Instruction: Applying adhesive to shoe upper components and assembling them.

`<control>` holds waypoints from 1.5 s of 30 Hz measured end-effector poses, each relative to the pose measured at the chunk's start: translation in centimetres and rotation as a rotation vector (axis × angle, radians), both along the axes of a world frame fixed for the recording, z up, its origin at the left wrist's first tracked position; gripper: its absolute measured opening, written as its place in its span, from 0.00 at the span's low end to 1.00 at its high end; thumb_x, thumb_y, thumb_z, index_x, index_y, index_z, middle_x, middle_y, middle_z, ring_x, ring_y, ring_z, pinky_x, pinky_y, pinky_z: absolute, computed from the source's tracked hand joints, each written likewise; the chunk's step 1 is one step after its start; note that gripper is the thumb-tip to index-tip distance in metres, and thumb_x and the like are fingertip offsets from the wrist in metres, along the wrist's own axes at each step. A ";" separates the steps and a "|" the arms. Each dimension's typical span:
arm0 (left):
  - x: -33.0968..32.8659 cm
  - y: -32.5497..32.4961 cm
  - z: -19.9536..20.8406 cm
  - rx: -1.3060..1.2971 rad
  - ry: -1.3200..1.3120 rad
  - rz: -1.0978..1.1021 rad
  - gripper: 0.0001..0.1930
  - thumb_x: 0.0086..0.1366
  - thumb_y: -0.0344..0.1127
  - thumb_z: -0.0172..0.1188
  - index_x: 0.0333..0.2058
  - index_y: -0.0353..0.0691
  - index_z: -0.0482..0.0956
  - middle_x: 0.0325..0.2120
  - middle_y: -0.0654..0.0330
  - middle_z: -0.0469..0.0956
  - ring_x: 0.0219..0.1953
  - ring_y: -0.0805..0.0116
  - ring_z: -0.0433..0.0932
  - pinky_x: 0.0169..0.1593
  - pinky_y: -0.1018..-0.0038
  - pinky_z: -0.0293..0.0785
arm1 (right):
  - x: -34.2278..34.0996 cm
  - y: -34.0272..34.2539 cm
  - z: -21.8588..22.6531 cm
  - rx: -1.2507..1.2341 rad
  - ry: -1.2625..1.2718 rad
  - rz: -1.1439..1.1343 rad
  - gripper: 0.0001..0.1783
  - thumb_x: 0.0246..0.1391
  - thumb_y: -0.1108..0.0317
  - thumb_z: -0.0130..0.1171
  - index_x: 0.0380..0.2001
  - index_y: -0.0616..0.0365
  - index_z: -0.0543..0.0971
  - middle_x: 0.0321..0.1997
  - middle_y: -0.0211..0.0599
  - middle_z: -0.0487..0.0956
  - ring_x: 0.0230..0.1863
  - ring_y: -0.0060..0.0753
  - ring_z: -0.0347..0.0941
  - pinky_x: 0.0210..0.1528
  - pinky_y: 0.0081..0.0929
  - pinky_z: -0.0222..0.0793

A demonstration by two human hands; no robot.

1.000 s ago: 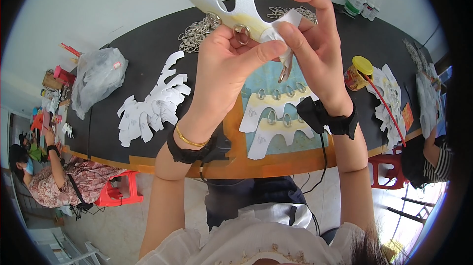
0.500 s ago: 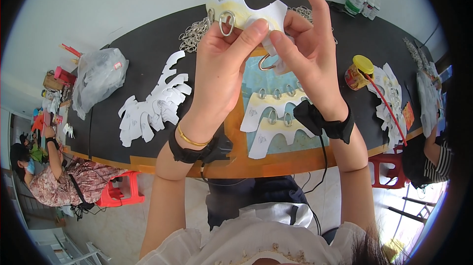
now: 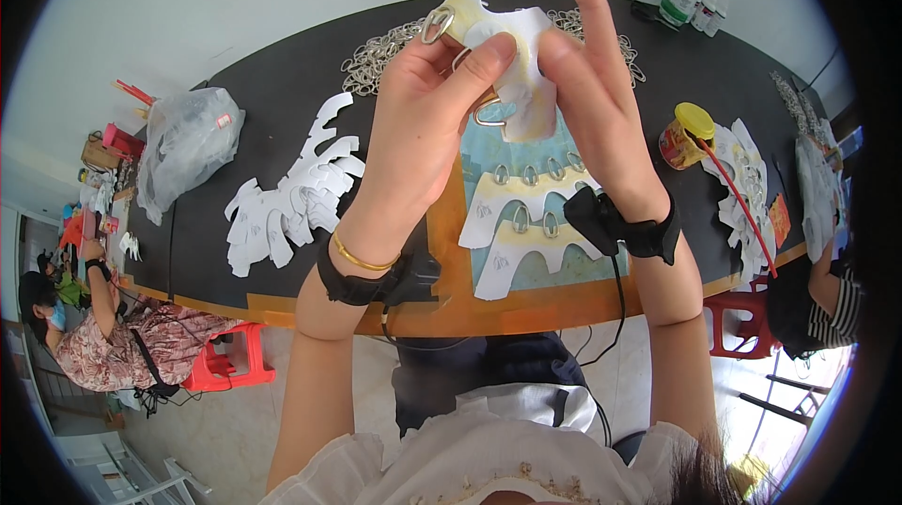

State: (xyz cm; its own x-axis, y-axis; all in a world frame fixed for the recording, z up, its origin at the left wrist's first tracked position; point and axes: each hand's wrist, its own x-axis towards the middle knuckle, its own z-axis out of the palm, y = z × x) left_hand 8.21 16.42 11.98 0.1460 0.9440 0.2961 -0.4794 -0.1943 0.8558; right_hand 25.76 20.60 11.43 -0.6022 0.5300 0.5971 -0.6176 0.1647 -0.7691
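Between my two hands, above the table, is a scalloped white paper-like cut-out (image 3: 532, 101) with a yellowish, glue-like coating. Metal oval rings (image 3: 438, 25) hang on it at the left, and another ring (image 3: 489, 112) shows at its lower edge. My left hand (image 3: 413, 124) pinches the piece, thumb on top. The right hand (image 3: 611, 124) has its thumb at the right edge, index finger raised; its other fingertips are hidden behind. Below, on a blue mat (image 3: 554, 278), lie two similar cut-outs (image 3: 481, 214) with rings along their yellowed bands.
A stack of white cut-outs (image 3: 291, 204) lies left, near a plastic bag (image 3: 188, 150). Metal rings (image 3: 371, 63) are heaped behind my hands. To the right stand a yellow-lidded jar (image 3: 678, 143) with a red stick (image 3: 738, 209) and more cut-outs (image 3: 742, 195). People sit at both sides.
The cut-out has folded and turned, its right part now hanging downward and its left ring tilted. My right thumb has moved up and right along its edge.
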 end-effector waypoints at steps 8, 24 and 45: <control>0.1 0.0 -0.2 0.002 -0.008 -0.007 0.11 0.62 0.34 0.58 0.41 0.36 0.74 0.37 0.62 0.77 0.38 0.77 0.75 0.44 0.79 0.71 | -3.2 -3.8 2.1 -0.168 -0.102 -0.503 0.42 0.57 0.77 0.49 0.67 0.53 0.38 0.38 0.39 0.73 0.38 0.23 0.69 0.40 0.19 0.65; -0.1 0.2 -0.6 -0.034 0.076 0.029 0.12 0.61 0.41 0.59 0.36 0.37 0.76 0.31 0.65 0.77 0.34 0.79 0.74 0.44 0.79 0.70 | -3.0 -4.1 3.0 -0.173 -0.329 -0.700 0.37 0.60 0.69 0.47 0.66 0.56 0.42 0.20 0.24 0.66 0.19 0.11 0.57 0.22 0.12 0.54; -4.6 -15.7 -8.5 -0.625 -0.020 0.025 0.15 0.64 0.44 0.54 0.37 0.35 0.74 0.31 0.64 0.74 0.30 0.77 0.76 0.31 0.80 0.75 | -3.1 -17.9 -6.7 -0.263 -0.663 -0.442 0.41 0.46 0.83 0.59 0.63 0.58 0.55 0.24 0.26 0.73 0.25 0.11 0.66 0.28 0.07 0.61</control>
